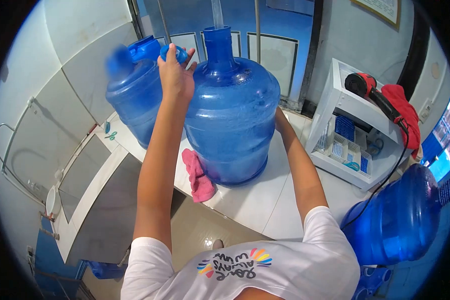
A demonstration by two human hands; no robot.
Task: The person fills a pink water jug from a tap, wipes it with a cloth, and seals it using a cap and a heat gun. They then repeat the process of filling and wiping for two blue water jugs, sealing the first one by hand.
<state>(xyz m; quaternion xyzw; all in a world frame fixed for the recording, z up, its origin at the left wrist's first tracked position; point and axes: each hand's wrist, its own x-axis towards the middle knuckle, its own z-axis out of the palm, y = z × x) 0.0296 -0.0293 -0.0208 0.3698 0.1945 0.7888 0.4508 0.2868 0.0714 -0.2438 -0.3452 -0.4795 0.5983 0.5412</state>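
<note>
A large blue water jug (230,115) stands upright on the white tiled counter (245,202). A clear tube or stream (217,14) comes down from above to the jug's open neck. Raised just left of that neck, my left hand (177,75) holds a blue cap (174,54) between its fingers. My right hand (281,121) is at the jug's right side, with its fingers mostly hidden behind the jug. A pink cloth (197,176) lies against the jug's base, at the front left.
Another blue jug (135,100) stands at the left. On the right, a white shelf unit (330,150) holds baskets, with a red and black heat gun (367,90) and a red cloth (402,112) on top. Further right is a blue jug (392,220) beside a black cord.
</note>
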